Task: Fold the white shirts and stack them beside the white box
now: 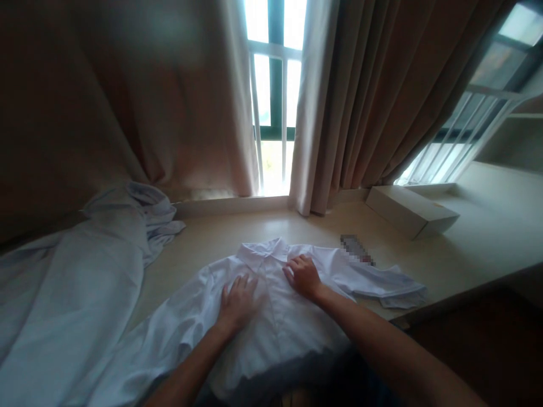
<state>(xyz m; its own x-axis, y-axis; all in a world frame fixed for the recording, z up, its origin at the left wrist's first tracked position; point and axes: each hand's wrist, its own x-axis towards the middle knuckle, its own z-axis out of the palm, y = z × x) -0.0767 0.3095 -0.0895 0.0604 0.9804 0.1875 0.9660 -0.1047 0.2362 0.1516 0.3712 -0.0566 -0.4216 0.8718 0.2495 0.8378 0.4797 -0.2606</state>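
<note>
A white collared shirt (292,316) lies spread front side up, its collar toward the window and its lower part hanging toward me past the table's near edge. My left hand (240,302) rests open on the chest left of the button placket, fingers spread and a little blurred. On the other side of the placket, below the collar (263,249), my right hand (303,276) has its fingers bent and closed on the shirt's cloth. One sleeve (382,282) stretches out to the right, its cuff near the table edge.
Crumpled white cloth (97,254) is heaped on the left of the pale tabletop (322,229). At the back right sits a white box (411,209). A small pixelated item (355,249) lies just beyond the right sleeve. Brown curtains (365,85) hang by the barred window (275,102).
</note>
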